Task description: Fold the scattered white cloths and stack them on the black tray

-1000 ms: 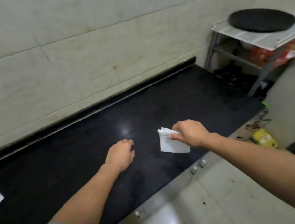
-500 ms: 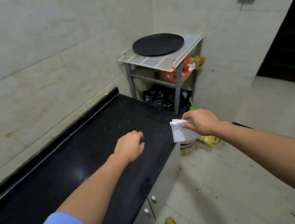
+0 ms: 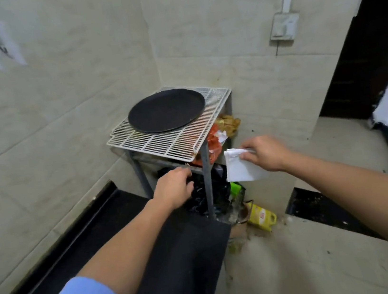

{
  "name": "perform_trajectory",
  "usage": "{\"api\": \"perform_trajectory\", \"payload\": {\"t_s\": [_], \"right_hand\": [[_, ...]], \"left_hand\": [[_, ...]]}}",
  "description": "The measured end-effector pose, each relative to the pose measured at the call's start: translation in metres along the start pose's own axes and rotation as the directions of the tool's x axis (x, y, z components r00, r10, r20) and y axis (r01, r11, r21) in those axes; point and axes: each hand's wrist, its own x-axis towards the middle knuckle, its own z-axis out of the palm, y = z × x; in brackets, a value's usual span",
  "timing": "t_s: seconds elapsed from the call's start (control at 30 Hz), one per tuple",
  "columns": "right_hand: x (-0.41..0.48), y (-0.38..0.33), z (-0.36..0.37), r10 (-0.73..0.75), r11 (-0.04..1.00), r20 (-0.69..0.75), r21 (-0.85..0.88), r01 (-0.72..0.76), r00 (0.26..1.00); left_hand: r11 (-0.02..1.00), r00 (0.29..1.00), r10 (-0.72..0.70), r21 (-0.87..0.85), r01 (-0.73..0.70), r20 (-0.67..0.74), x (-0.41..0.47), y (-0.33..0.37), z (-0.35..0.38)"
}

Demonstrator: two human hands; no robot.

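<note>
- Right hand (image 3: pixel 265 153) pinches a folded white cloth (image 3: pixel 241 169) by its top edge; the cloth hangs free in the air, clear of any surface, just right of the wire rack's front leg.
- Left hand (image 3: pixel 172 189) holds nothing, fingers loosely curled, palm down, hovering past the far end of the black countertop (image 3: pixel 179 261) and in front of the rack's lower shelf.
- Round black tray (image 3: pixel 166 109) sits on the white wire rack (image 3: pixel 174 139) in the corner, nothing on it yet; no cloth stacked so far.
- Change vs. a second ago: the cloth was lying on the countertop under the right hand; now it is lifted and carried off the counter toward the rack.
- Change vs. half a second ago: the view has turned further right and closed in; the tray is now near centre and bigger in frame, and both hands are closer to the rack.
- The other loose white cloth seen at the counter's left edge a second ago is out of view now.
- Meaning: folding of this cloth looks finished, and the step in hand is the carry to the tray.
- Next needs the right hand raised above the rack edge, since the cloth hangs lower in frame than the tray.
- Clutter under the rack (black bags (image 3: pixel 204 195), yellow packet (image 3: pixel 261 216)) is not part of the task.
</note>
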Motion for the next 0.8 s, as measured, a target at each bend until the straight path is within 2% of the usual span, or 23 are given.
{"api": "perform_trajectory", "payload": {"t_s": [0.2, 0.4, 0.57, 0.8], "right_hand": [[0.105, 0.047, -0.017, -0.145, 0.989, -0.023, 0.002, 0.145, 0.989], [0.229, 0.082, -0.032, -0.275, 0.961, -0.041, 0.001, 0.275, 0.961], [0.315, 0.068, -0.030, -0.394, 0.919, -0.025, 0.003, 0.394, 0.919], [0.422, 0.014, 0.002, -0.567, 0.824, 0.098, 0.067, 0.563, 0.818]], "left_hand": [[0.996, 0.991, -0.079, 0.033, 0.083, -0.105, 0.102, -0.008, -0.005], [0.952, 0.940, -0.300, 0.006, 0.305, -0.163, 0.190, -0.025, -0.014], [0.875, 0.859, -0.480, -0.027, 0.483, -0.179, 0.221, -0.039, -0.018], [0.807, 0.795, -0.587, -0.032, 0.590, -0.152, 0.252, -0.098, -0.015]]}}
